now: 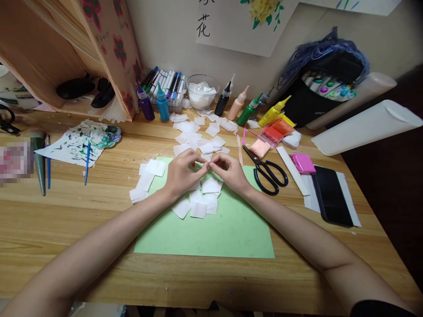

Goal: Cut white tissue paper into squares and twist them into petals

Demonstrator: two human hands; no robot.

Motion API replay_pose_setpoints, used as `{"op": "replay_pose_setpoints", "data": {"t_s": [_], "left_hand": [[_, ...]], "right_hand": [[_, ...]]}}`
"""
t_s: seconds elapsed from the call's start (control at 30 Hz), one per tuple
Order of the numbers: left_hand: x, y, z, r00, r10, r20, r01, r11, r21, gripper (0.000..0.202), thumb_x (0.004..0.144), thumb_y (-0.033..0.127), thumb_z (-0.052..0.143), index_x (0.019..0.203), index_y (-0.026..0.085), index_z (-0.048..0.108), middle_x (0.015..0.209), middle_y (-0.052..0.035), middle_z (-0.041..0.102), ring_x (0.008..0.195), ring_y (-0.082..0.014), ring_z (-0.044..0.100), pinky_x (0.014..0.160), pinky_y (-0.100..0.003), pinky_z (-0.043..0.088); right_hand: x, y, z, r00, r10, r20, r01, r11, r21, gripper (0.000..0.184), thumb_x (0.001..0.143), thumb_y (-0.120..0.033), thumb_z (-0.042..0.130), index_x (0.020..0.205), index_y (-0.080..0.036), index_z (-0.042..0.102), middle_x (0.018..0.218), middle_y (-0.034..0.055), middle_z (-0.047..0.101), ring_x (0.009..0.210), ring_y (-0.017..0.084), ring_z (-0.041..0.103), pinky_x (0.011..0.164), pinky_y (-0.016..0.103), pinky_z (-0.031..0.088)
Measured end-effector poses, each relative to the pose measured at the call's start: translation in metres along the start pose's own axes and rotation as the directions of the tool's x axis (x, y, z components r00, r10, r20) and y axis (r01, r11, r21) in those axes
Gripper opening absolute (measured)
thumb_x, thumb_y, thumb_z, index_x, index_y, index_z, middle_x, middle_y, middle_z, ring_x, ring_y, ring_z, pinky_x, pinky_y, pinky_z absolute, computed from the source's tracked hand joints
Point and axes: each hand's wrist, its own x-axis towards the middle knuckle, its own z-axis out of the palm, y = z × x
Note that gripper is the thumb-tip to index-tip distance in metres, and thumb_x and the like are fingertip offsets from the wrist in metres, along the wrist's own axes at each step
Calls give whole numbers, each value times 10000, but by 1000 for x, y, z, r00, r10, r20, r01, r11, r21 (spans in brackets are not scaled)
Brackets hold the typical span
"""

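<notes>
My left hand and my right hand meet fingertip to fingertip above the far part of a light green sheet of paper. Thumb and forefinger of each are pinched together. Whatever sits between the tips is too small to make out. Just below the hands, several white paper squares lie loosely overlapped on the green sheet. Another group of white squares straddles the sheet's left edge. Beyond my fingers a larger scatter of white paper squares covers the tabletop.
Black-handled scissors lie right of my right hand, near a pink packet and a dark phone. Paint bottles, a glass bowl and markers line the wall. A paint-smeared paper with brushes is at left.
</notes>
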Motion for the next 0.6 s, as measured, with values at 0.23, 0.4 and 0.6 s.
{"op": "replay_pose_setpoints", "data": {"t_s": [0.23, 0.4, 0.6], "left_hand": [[0, 1, 0, 999, 7, -40, -6, 1000, 22, 29, 728, 196, 633, 703, 184, 625, 749, 1, 616, 608, -100, 495, 595, -237, 420], [0, 0, 1, 1000, 11, -26, -10, 1000, 20, 44, 737, 209, 637, 774, 194, 655, 800, -4, 632, 617, -97, 503, 600, -236, 424], [-1, -1, 2, 1000, 24, 11, -24, 1000, 7, 56, 755, 231, 634, 773, 201, 678, 795, -8, 645, 613, -95, 519, 589, -236, 428]], "right_hand": [[0, 0, -1, 1000, -16, -4, 16, 1000, -14, 123, 768, -227, 586, 669, -183, 528, 652, -16, 524, 593, 108, 437, 554, 252, 339], [0, 0, -1, 1000, -8, 4, 8, 1000, 0, 116, 775, -234, 591, 684, -176, 548, 655, -12, 529, 590, 108, 437, 550, 254, 334], [0, 1, 0, 1000, -9, 18, 9, 1000, -10, 145, 779, -270, 599, 680, -173, 561, 653, -7, 545, 588, 109, 440, 547, 254, 337]]}}
